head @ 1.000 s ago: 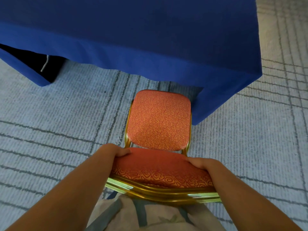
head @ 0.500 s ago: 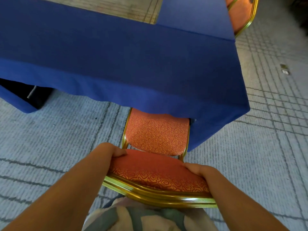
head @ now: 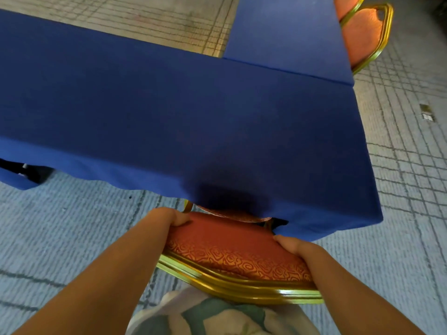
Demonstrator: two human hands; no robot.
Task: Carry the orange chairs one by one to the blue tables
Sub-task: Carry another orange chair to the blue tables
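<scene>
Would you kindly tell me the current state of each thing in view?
Orange patterned chair with gold metal frame: upright, seat mostly under the near blue-clothed table.
Left hand: grips backrest's left end.
Right hand: grips backrest's right end.
Near blue-clothed table: cloth overhangs the seat.
Far orange chair: stands beside the second blue table.

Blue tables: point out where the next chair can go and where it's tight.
Bare carpet runs along the front edge of the near table, left of the chair gripped by the left hand and right hand. Carpet past that table's right end is bare too. Crowded: the right side of the far table, where two chairs stand.
</scene>
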